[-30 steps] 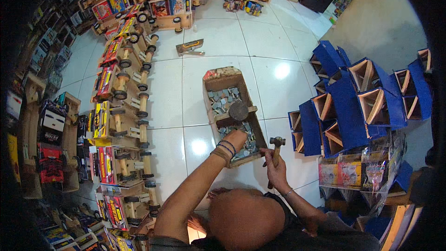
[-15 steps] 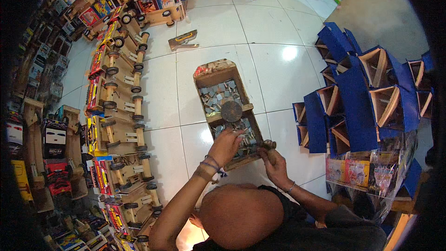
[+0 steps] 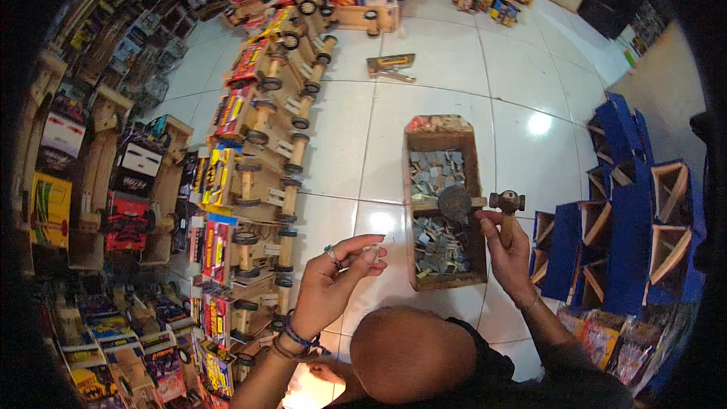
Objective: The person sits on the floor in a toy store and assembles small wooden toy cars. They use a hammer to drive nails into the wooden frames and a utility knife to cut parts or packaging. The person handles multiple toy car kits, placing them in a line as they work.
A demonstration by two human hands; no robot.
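Glare spots [image 3: 538,123] whiten the tiled floor [image 3: 356,136] near its right and near edges; a warm patch [image 3: 309,386] burns out closer still. Beyond its left edge, stacked goods [image 3: 113,38] are dim and blurred, bending toward black corners.

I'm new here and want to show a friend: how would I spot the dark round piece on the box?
On the white tiled floor, between the wheeled wooden toys and the blue stack, find the long open box. The dark round piece sits at its middle divider; its round outline sets it apart from the small, angular grey pieces around it.
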